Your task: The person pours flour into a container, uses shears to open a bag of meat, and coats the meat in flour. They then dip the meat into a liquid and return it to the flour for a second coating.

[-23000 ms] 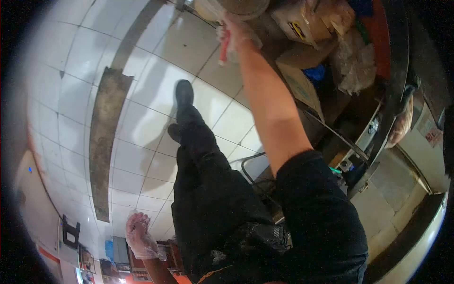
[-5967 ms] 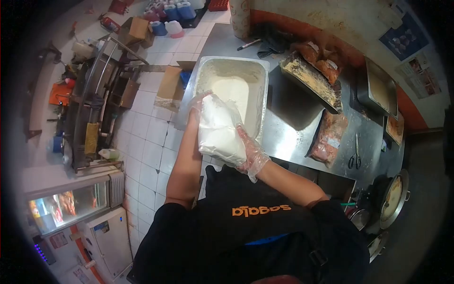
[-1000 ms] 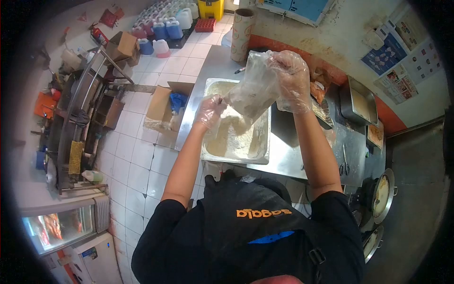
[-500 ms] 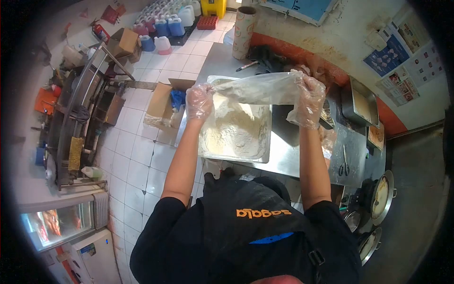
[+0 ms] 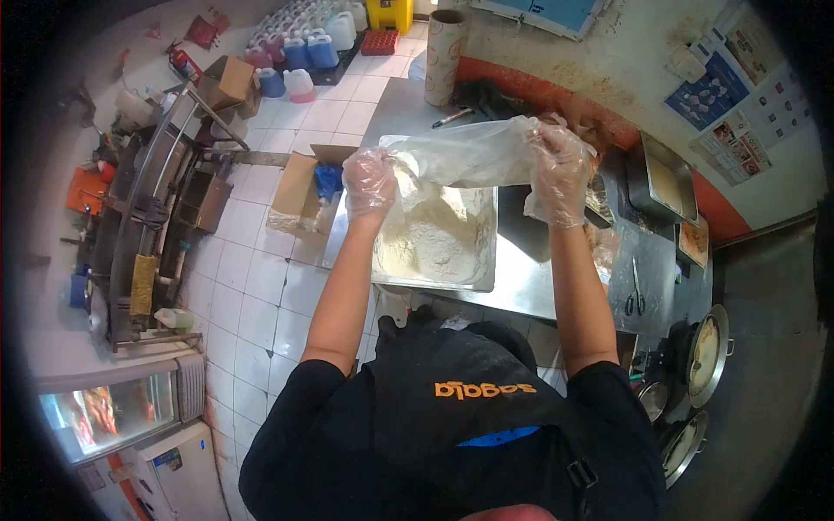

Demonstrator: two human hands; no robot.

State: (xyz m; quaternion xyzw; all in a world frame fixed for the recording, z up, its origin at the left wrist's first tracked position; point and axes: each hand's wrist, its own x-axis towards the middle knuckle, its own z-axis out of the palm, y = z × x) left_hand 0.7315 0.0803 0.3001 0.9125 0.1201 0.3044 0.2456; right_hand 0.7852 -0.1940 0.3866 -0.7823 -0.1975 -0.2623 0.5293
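Observation:
A clear plastic bag (image 5: 469, 154) is stretched sideways above a metal tray (image 5: 491, 252) of pale flour (image 5: 439, 239). My left hand (image 5: 370, 182), in a clear plastic glove, grips the bag's left end over the tray's left side. At the other end, my right hand (image 5: 559, 174), gloved the same way, is closed on the bag, to the right of the tray. White powder clings to the lower part of the bag. The fingertips of both hands are partly hidden by the shiny plastic.
The steel table (image 5: 521, 291) also bears scissors (image 5: 636, 286), a tall patterned roll (image 5: 445, 56), a marker (image 5: 452, 117) and a deep metal pan (image 5: 660, 182). An open cardboard box (image 5: 295, 195) is left of the table. Large pans (image 5: 708, 356) stand at the lower right.
My right hand has shifted slightly left and up, so the bag spans a little less width. My left hand is nearly where it was, still closed on the bag.

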